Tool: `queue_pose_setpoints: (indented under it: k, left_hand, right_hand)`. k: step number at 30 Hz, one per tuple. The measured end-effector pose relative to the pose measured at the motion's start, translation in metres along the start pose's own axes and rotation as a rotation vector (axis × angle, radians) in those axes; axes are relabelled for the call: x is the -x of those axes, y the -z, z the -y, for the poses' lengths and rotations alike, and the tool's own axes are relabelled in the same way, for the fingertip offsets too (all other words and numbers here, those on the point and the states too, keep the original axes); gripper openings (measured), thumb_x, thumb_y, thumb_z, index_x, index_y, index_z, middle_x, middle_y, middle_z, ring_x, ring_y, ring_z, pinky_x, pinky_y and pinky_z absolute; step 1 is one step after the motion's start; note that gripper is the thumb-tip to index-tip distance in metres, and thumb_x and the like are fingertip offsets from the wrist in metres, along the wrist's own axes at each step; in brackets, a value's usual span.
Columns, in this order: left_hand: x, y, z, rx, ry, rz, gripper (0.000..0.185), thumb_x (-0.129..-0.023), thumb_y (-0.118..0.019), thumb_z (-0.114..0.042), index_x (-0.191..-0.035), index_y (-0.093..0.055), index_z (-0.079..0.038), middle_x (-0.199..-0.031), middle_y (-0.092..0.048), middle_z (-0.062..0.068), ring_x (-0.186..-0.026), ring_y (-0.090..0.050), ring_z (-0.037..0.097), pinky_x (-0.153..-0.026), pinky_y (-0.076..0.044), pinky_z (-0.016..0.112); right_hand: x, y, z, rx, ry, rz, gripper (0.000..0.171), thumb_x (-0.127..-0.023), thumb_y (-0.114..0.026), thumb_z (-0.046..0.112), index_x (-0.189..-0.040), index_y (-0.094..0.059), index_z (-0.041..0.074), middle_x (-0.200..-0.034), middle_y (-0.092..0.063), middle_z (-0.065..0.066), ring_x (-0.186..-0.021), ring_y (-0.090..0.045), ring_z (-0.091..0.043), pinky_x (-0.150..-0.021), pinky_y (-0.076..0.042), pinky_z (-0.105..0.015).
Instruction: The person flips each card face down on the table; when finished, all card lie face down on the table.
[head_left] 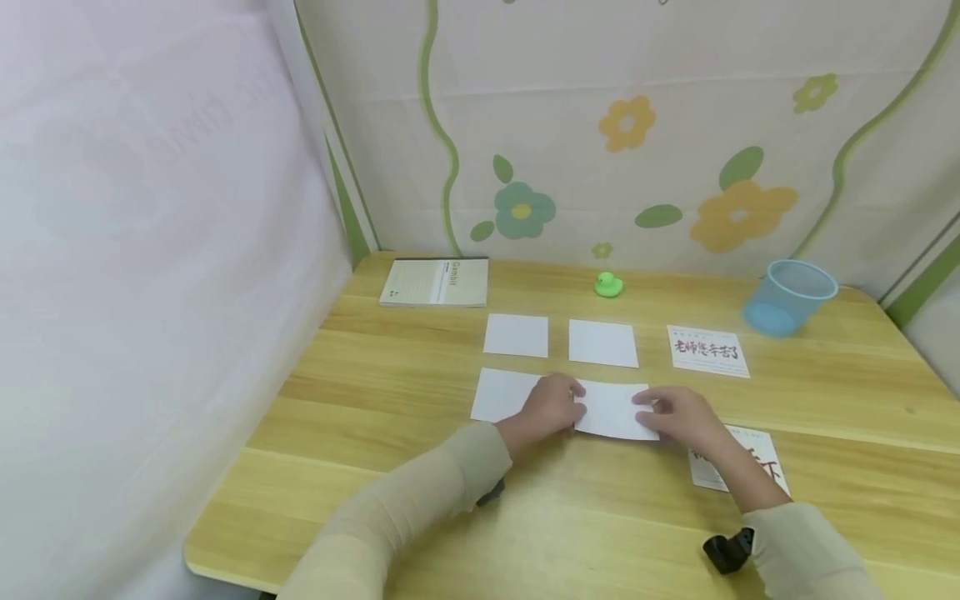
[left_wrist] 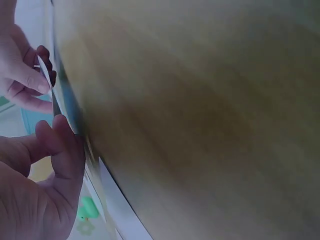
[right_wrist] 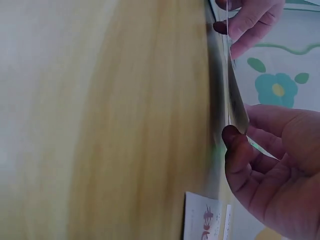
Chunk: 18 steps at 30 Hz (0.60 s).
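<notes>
My left hand [head_left: 552, 405] and right hand [head_left: 684, 417] pinch a blank white card [head_left: 615, 408] by its left and right edges. It looks slightly bowed, and in the right wrist view the card [right_wrist: 236, 95] appears nearly edge-on, just over the wooden table. Another white card [head_left: 504, 395] lies to the left, partly behind my left hand. Two more white cards, one at left [head_left: 516, 335] and one at right [head_left: 603, 342], form a row beyond. Under my right forearm, a card with red characters [head_left: 757, 450] is partly covered.
A second card with red characters [head_left: 708, 351] lies at right, near a blue translucent cup [head_left: 787, 298]. Toward the back stand a green toy duck [head_left: 608, 285] and a cream notebook [head_left: 435, 282]. A flowered cloth [head_left: 570, 125] hangs behind the table [head_left: 337, 417].
</notes>
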<state>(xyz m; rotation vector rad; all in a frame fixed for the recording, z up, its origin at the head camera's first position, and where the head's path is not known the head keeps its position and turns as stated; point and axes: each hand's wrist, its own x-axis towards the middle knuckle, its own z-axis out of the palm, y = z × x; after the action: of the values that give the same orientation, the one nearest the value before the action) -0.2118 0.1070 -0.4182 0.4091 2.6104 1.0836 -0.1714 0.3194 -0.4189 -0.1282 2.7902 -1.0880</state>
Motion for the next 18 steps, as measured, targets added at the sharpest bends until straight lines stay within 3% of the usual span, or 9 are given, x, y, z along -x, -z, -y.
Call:
queue_pose_setpoints:
  k: [4, 7, 14, 18]
  left_hand:
    - [0.0, 0.0, -0.002, -0.197, -0.053, -0.012, 0.021, -0.076, -0.061, -0.016, -0.096, -0.063, -0.011, -0.083, -0.061, -0.005, -0.074, -0.055, 0.01, -0.069, -0.043, 0.022]
    - [0.001, 0.002, -0.006, -0.279, -0.07, -0.011, 0.021, -0.076, -0.06, -0.019, -0.096, -0.063, -0.012, -0.095, -0.06, -0.006, -0.089, -0.053, 0.01, -0.076, -0.042, 0.024]
    - [0.003, 0.003, -0.008, -0.347, -0.069, 0.015, 0.021, -0.076, -0.06, -0.02, -0.096, -0.063, -0.013, -0.094, -0.06, -0.007, -0.089, -0.054, 0.01, -0.071, -0.043, 0.025]
    - [-0.001, 0.002, -0.014, -0.346, -0.038, -0.001, 0.022, -0.076, -0.062, -0.025, -0.096, -0.062, -0.017, -0.091, -0.061, -0.009, -0.08, -0.054, 0.01, -0.064, -0.042, 0.025]
  right_hand:
    - [-0.003, -0.003, 0.0, 0.083, 0.0, -0.008, 0.031, -0.079, -0.061, 0.024, -0.106, -0.059, 0.009, -0.08, -0.054, -0.004, -0.067, -0.046, -0.018, -0.056, -0.041, -0.028]
    - [-0.003, -0.004, 0.002, 0.128, 0.013, -0.011, 0.03, -0.078, -0.062, 0.022, -0.105, -0.06, 0.009, -0.078, -0.054, -0.003, -0.066, -0.045, -0.017, -0.056, -0.04, -0.028]
    - [-0.003, -0.004, 0.002, 0.216, 0.023, -0.012, 0.029, -0.077, -0.063, 0.023, -0.104, -0.062, 0.012, -0.086, -0.059, -0.002, -0.068, -0.049, -0.014, -0.061, -0.043, -0.031]
    - [0.003, 0.005, 0.003, 0.227, 0.007, -0.041, 0.033, -0.08, -0.059, 0.03, -0.108, -0.059, 0.013, -0.08, -0.057, -0.002, -0.063, -0.048, -0.014, -0.053, -0.041, -0.028]
